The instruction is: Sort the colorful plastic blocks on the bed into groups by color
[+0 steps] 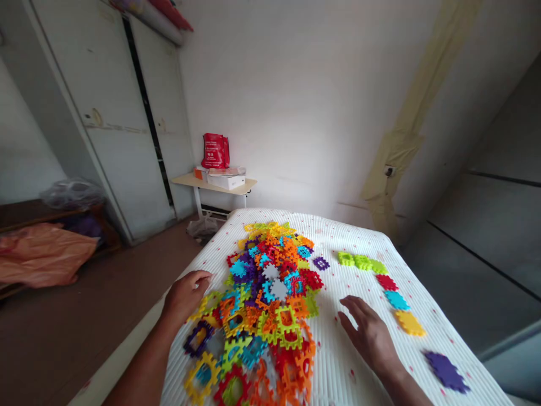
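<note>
A heaped pile of colourful plastic interlocking tiles with toothed edges [257, 307] runs down the middle of the bed. To the left of the pile is my left hand [186, 294], its fingers loosely bent, thumb apart, nothing seen in them. My right hand [367, 330] hovers over the sheet right of the pile, open, with thumb and fingers apart. Beyond it curves a row of separate tiles: green tiles [362, 261], a red tile [387, 283], a blue tile [397, 300] and a yellow tile [409, 323]. A solid purple tile [446, 371] lies nearer me.
A white ribbed sheet with small red marks [333, 231] covers the bed. A small purple window tile [321, 263] lies beside the pile. Against the back wall, a low table [181, 180] carries boxes and a red bag [215, 151]. Wardrobe doors [122, 141] stand left.
</note>
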`<state>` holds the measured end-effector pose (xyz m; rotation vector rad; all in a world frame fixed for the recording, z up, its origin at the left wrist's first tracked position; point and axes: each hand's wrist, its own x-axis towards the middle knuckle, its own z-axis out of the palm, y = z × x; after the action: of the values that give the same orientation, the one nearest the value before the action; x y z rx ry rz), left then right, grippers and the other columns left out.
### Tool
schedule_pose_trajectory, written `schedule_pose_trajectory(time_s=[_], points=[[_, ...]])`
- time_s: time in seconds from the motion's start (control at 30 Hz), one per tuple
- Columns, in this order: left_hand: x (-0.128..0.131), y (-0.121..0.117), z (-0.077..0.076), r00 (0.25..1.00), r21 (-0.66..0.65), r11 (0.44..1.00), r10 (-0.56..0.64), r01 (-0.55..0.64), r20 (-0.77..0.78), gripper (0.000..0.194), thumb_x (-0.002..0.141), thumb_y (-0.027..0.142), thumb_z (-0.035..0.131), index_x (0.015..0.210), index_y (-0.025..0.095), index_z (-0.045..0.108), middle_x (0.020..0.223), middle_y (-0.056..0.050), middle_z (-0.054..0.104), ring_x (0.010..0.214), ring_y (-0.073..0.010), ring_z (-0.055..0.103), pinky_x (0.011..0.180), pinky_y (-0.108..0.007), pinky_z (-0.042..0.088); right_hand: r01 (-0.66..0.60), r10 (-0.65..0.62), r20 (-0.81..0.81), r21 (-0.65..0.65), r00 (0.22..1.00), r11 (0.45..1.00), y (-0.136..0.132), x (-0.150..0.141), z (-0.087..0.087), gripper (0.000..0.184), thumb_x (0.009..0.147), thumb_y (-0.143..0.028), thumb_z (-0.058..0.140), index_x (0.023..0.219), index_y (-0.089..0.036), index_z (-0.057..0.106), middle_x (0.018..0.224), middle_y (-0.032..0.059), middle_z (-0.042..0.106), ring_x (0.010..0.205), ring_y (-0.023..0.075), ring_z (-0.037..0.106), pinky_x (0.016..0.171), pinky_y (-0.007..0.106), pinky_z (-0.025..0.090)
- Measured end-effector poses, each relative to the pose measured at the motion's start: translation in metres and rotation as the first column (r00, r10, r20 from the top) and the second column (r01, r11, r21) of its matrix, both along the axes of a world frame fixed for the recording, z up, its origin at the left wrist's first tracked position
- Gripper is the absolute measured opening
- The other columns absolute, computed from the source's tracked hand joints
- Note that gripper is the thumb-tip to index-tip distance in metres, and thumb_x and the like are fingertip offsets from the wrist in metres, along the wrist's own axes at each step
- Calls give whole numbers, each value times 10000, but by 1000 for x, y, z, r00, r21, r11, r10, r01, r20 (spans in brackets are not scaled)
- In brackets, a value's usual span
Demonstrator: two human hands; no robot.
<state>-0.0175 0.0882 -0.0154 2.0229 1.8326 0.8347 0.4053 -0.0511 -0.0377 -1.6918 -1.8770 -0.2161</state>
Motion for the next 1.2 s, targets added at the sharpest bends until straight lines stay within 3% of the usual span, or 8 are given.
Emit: schedule_pose_trajectory(time_s=[0.1,0.3,0.47,0.73,1.0,1.2], points=[[2,-12,0,996,13,996,-91,91,9,384,783,404,374,936,200,662,1021,-66,680,969,-196,606,857,-276,468,-49,49,41,-16,998,999,26,-13,-2,312,911,-327,367,1003,-201,637,1058,100,642,931,198,625,817,319,502],[31,-31,13,948,-69,951,-306,301,-87,440,688,402,570,1100,268,648,1147,-41,635,1086,-222,549,965,-333,397,-50,60,65,-135,996,989,56,-20,-12,315,898,-239,324,899,-190,635,956,91,641,869,173,603,778,275,474],[53,-36,14,940,-121,955,-288,269,-182,543,602,253,592,1144,254,620,1128,-69,632,1081,-274,539,933,-414,382,-68,71,20,-138,997,988,56,-17,-19,298,905,-242,328,891,-187,621,934,86,628,866,174,579,786,274,455],[56,-32,9,934,-27,955,-295,295,-203,516,638,184,517,1149,215,581,1054,-66,633,1000,-233,549,928,-401,359,-56,58,24,-100,998,993,57,-19,-17,254,880,-209,368,827,-186,616,845,69,624,811,170,572,743,261,438],[65,-26,0,941,43,941,-331,334,-68,500,626,142,511,1112,238,575,1113,-46,606,1040,-212,548,946,-359,390,-56,58,22,-67,998,996,57,-20,-19,234,870,-190,386,792,-186,606,802,62,611,779,166,567,719,258,435],[73,-24,13,955,98,958,-279,270,103,376,686,202,484,1054,204,558,1088,-46,614,1022,-198,569,917,-323,439,-100,95,-112,-42,989,994,50,-29,-14,197,862,-212,420,849,-190,616,812,62,626,771,169,584,708,268,454]])
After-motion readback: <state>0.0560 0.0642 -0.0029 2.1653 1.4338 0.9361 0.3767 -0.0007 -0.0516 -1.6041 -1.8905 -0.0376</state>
